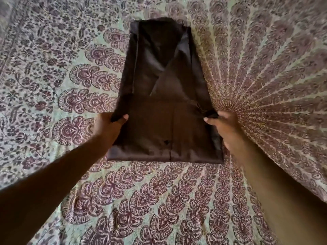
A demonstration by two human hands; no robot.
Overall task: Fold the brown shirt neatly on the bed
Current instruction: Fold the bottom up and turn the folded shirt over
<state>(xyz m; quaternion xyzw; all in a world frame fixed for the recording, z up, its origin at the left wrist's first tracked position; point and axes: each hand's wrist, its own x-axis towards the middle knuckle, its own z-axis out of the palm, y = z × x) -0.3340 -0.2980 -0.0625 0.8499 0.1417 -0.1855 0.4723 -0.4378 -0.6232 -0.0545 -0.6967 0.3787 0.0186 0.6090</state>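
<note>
**Both hands pinching the sides of the long-folded shirt**

Your brown shirt (164, 96) lies at the centre of the bed (53, 71), folded into a long narrow strip that runs from 12 o'clock down toward 6 o'clock. Its side panels are turned inward and overlap in a slanted seam near the middle; the near edge lies straight across, just above the 6 o'clock stretch of the patterned bedspread.

Your left hand (108, 125) comes in from 8 o'clock and pinches the shirt's left edge, thumb on top of the cloth and fingers tucked beneath it. Your right hand (223, 125) comes in from 4 o'clock and pinches the right edge the same way, a small bunch of fabric gathered between thumb and fingers. Both grips sit level with each other, partway up the strip from its near end.
</note>
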